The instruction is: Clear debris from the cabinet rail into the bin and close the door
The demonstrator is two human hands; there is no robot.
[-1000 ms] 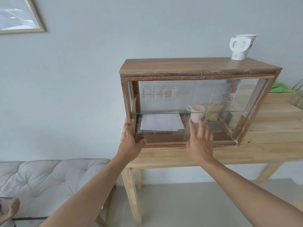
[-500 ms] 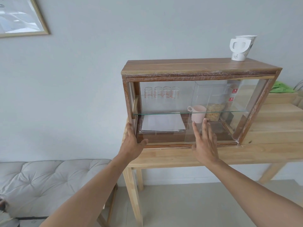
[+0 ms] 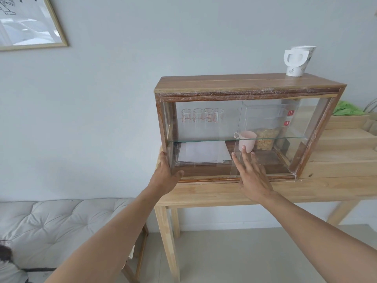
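A wooden cabinet (image 3: 244,84) with sliding glass doors stands on a light wooden table (image 3: 214,194). My left hand (image 3: 166,176) grips its lower left corner, thumb in front of the frame. My right hand (image 3: 253,178) lies flat on the right glass door (image 3: 271,123), fingers spread, low down near the door's left edge. That edge stands about mid-cabinet, so the left half is uncovered by it. The bottom rail (image 3: 208,179) runs between my two hands. I can make out no debris on it and no bin.
Inside are several glasses (image 3: 202,118), a pink cup (image 3: 247,139), a cereal container (image 3: 265,140) and papers (image 3: 204,153). A white paper cup (image 3: 297,60) sits on top. A cushioned bench (image 3: 61,221) is at lower left, with stepped wooden shelves (image 3: 346,144) to the right.
My view has shifted slightly. My right hand stays flat on the glass and has barely moved sideways. The left hand keeps its grip on the corner.
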